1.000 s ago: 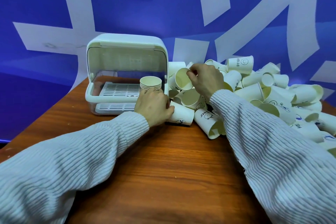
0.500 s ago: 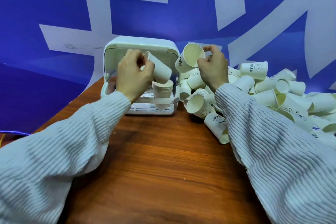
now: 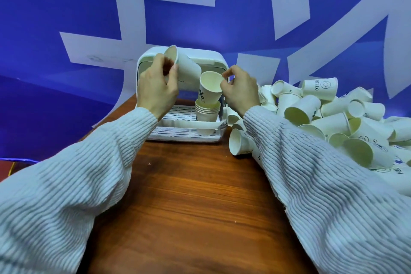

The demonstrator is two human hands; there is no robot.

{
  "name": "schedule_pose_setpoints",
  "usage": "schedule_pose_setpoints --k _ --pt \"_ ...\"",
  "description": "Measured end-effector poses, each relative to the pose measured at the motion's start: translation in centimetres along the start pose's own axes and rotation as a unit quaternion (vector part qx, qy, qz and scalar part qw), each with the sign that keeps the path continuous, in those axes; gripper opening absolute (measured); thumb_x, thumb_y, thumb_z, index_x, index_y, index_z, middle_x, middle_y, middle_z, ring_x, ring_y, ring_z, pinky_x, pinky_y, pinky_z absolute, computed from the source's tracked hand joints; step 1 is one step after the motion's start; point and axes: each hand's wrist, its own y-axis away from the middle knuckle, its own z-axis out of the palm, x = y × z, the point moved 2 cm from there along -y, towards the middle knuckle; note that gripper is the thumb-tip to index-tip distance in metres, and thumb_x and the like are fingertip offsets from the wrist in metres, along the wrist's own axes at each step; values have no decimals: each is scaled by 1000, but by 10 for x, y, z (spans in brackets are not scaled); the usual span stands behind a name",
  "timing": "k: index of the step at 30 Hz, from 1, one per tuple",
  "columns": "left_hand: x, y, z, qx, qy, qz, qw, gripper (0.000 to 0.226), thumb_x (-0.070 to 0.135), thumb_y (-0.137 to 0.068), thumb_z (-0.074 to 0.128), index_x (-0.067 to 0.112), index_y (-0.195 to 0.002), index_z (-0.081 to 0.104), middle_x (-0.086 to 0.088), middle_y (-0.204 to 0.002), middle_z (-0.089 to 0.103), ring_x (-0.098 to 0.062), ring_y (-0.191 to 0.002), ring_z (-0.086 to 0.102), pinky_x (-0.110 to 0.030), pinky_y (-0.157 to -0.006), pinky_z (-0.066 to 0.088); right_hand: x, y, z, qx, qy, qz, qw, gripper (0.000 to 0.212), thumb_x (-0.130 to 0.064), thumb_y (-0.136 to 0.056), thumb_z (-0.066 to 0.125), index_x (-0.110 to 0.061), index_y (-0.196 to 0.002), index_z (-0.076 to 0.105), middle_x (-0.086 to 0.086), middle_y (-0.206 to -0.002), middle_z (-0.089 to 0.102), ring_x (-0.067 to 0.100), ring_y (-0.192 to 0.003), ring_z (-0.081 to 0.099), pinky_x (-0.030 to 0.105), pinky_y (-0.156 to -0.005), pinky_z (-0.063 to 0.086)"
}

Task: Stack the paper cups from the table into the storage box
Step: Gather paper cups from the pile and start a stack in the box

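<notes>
Left hand (image 3: 155, 87) fingers grip a tilted white paper cup (image 3: 184, 66); right hand (image 3: 240, 91) fingers pinch another printed cup (image 3: 210, 89) into the stack (image 3: 206, 111) inside the white plastic storage box (image 3: 213, 58).

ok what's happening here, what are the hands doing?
A person is nesting paper cups into a stack that stands in the white storage box. The right hand pinches a cup by its rim, its base just entering the top of the stack. The left hand holds another cup tilted above the box. A big pile of loose cups lies to the right on the wooden table.
</notes>
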Motion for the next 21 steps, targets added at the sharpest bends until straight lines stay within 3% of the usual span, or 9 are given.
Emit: schedule_pose_setpoints --k 4,9,14,18,21 --pt "-2 -3 1 -7 -7 22 1000 20 29 -103 54 10 -104 61 -2 -101 71 -15 -87 61 -20 -73 37 0 -3 15 -70 66 30 995 20 -19 -88 59 -21 -103 72 6 -108 74 30 -105 64 37 -90 49" --pt "-5 -4 3 -40 1 28 999 21 31 -102 55 13 -106 63 -3 -101 73 -25 -93 67 -41 -81 53 7 3 31 -128 109 61 984 15 -18 -87 59 -22 -97 69 5 -106 71 30 -101 64 37 -84 50" --pt "-3 -2 12 -88 -7 49 995 19 31 -102 57 15 -108 65 -2 -102 74 -24 -93 68 -45 -81 55 13 6 34 -154 101 52 981 10 -19 -91 59 -26 -93 66 2 -105 71 27 -100 64 34 -80 44" --pt "3 -1 21 -105 -9 73 992 22 33 -101 59 15 -108 68 -2 -105 75 -25 -95 68 -46 -82 56 12 0 15 -105 50 60 991 18 -29 -93 54 -26 -99 71 1 -104 74 26 -99 65 37 -86 51" --pt "12 -3 30 -121 -33 122 985 25 36 -99 58 16 -106 71 -2 -104 77 -27 -93 69 -44 -85 54 19 -1 1 -81 42 68 994 18 -32 -90 54 -27 -95 69 0 -88 73 27 -89 67 37 -78 53"
